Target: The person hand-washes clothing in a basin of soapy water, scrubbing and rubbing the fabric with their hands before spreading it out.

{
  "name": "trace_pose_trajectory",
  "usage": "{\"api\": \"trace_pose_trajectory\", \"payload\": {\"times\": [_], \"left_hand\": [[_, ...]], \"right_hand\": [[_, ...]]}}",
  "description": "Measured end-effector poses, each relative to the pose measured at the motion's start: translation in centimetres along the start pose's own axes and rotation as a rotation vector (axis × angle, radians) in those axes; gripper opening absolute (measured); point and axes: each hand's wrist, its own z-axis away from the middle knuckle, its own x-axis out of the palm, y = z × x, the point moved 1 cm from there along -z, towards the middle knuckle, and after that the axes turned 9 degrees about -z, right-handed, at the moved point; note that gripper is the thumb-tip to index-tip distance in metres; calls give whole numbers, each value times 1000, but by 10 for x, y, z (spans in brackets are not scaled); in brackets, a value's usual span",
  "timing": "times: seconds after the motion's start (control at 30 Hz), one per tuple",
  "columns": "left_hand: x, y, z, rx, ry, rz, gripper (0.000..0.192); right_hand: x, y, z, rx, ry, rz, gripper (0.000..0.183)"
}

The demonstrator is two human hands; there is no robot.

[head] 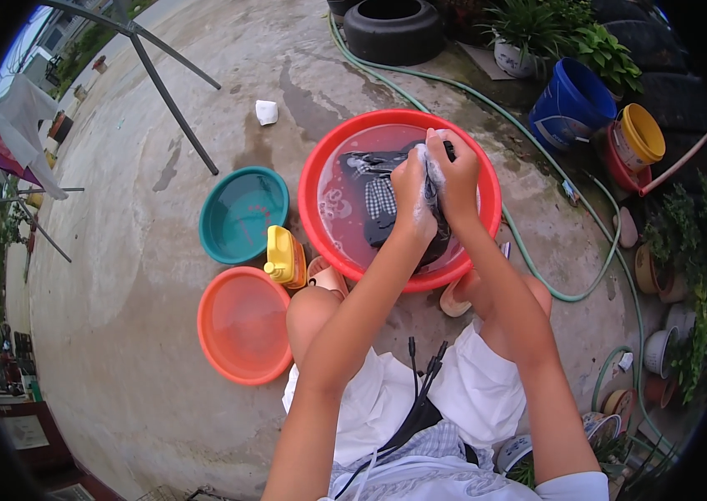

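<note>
A large red plastic basin [308, 206] of cloudy, sudsy water stands between my feet. In it lies a dark garment [378, 232] with a black-and-white checked patch, partly under water. Over the basin's right half, my left hand [413, 188] and my right hand [453, 166] are pressed close together, both gripping a bunched part of the dark cloth. White foam coats the fingers and the wrist of my left hand. How the cloth sits inside the fists is hidden.
Left of the basin are a teal basin [216, 241] of water, an orange basin [206, 325] of water and a yellow detergent jug [288, 257]. A green hose [519, 250] curves along the right. Blue [563, 113] and yellow [648, 134] buckets stand beyond it. A metal rack leg [175, 106] stands upper left.
</note>
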Motion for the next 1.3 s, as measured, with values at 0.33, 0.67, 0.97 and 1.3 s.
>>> {"api": "trace_pose_trajectory", "payload": {"times": [0.33,0.67,0.97,1.3], "left_hand": [[-2,8,1,28,63,-4,26],[-24,30,-15,-96,96,136,29],[-1,-9,6,61,8,-209,25],[-36,21,-23,52,111,-27,30]], "right_hand": [[6,-1,-1,-53,-98,9,25],[22,-35,49,-263,-317,189,19],[-6,19,-17,38,28,17,27],[25,-23,34,-128,-255,105,19]]}}
